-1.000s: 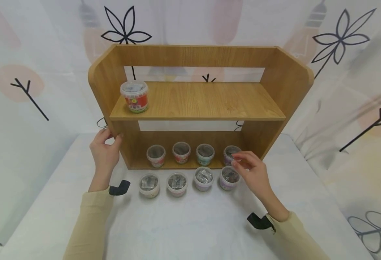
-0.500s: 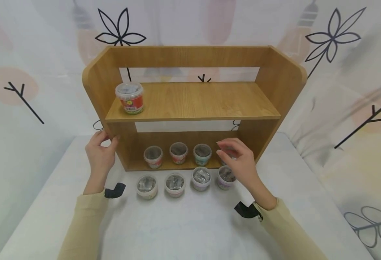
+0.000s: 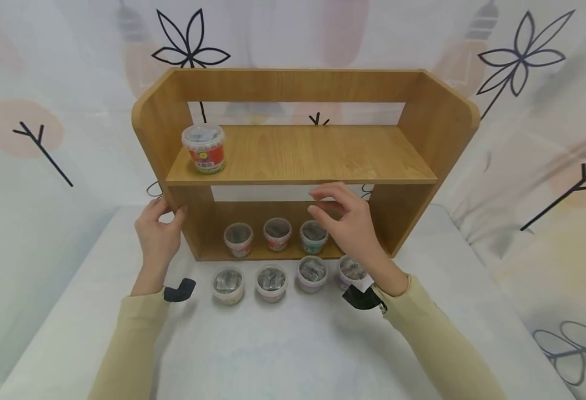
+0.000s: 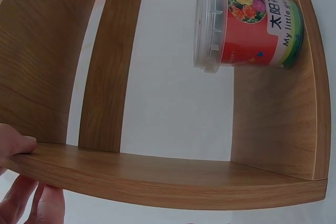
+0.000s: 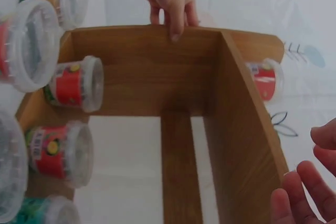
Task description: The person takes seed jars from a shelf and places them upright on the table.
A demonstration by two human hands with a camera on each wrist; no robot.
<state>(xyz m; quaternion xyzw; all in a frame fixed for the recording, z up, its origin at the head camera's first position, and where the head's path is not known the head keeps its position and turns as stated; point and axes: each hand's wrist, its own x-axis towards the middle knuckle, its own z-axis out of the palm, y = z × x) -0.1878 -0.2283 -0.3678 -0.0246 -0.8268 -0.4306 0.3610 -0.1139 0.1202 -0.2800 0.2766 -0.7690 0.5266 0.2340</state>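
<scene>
A person's left hand (image 3: 158, 236) grips the side wall of a wooden rack (image 3: 317, 158), thumb on 1 face of the panel and fingers on the other; the right hand (image 3: 345, 219) hangs before the lower bay with nothing in its grasp, thumb and fingertips curved and parted by a clear gap, nearest to a teal tub (image 3: 314, 239), though the exact space between them is hard to tell. On the lower board, 3 lidded tubs are in sight, the teal 1 beside a middle tub (image 3: 277, 234) and a left tub (image 3: 239, 240); what may stand behind the right hand is hidden; a red tub (image 3: 206, 158) stands upright at the left end of the upper board, and 4 more, the front row (image 3: 271, 284), stand on the white table (image 3: 253, 355) just before the rack. The step in hand looks to be a steadying of the rack while the right hand works at the bay; done well, it would call for a firm but unforced left grip, so that the rack neither slides nor tips; the right fingers would best keep clear of the upper board's edge, meet any tub squarely by its sides, not its lid, and pass high over the front row.
</scene>
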